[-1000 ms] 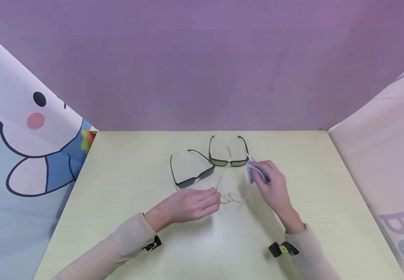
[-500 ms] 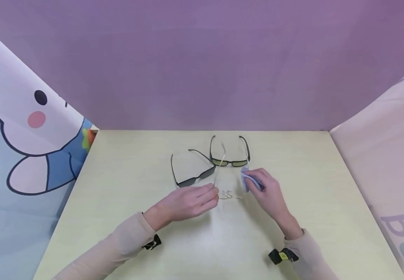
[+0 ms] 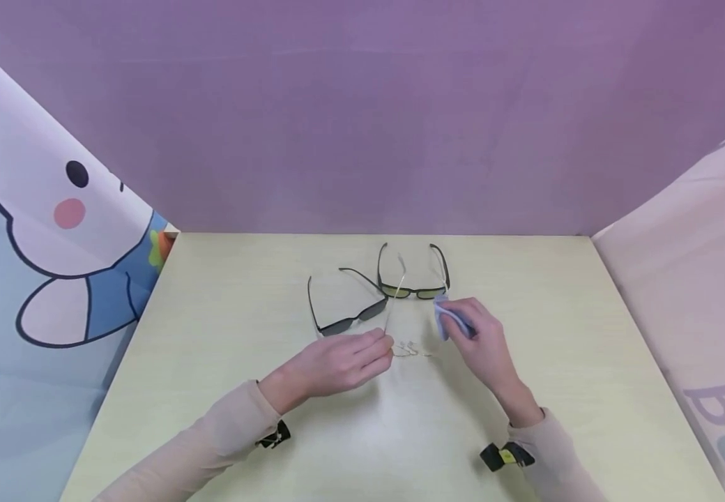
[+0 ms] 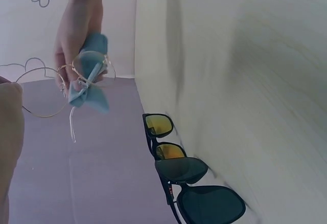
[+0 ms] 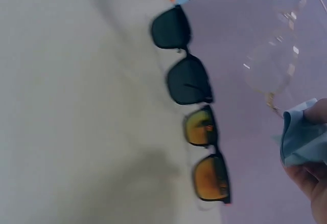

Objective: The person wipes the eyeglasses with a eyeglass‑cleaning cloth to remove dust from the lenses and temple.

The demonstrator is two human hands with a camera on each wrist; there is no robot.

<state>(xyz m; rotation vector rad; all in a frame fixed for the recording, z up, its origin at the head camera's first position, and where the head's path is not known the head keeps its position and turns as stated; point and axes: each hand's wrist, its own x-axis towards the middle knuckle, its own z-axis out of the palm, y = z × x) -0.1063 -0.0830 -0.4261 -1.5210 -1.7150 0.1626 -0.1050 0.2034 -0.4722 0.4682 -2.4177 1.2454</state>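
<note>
The left forearm, in a pale sleeve [image 3: 212, 439], comes in from the near left and slants toward the middle, where the left hand [image 3: 334, 362] is raised over the tabletop [image 3: 362, 446], back of the hand upward. The right forearm rises from the near right, leaning inward, and the right hand [image 3: 478, 341] is set a little farther away than the left, its fingers pointing left. Three pairs of glasses and one cloth are there, with two hands at work. Leftmost is the pair of dark sunglasses [image 3: 353, 320], angled, its arms unfolded and pointing to the far side; right of it and farther off is the pair of yellow-tinted glasses [image 3: 413, 292], arms also unfolded toward the far edge. The two pairs meet or overlap in view; whether they touch cannot be told. The thin-framed clear glasses [image 5: 271, 68] are held between the hands above the tabletop, arms pointing far. The left fingers are closed in a pinch on the left end of that thin frame. The right fingers are bent and grip the blue cloth [image 3: 443, 322], folded between thumb and fingers, at the frame's right end; how far it wraps the arm there is hidden.
</note>
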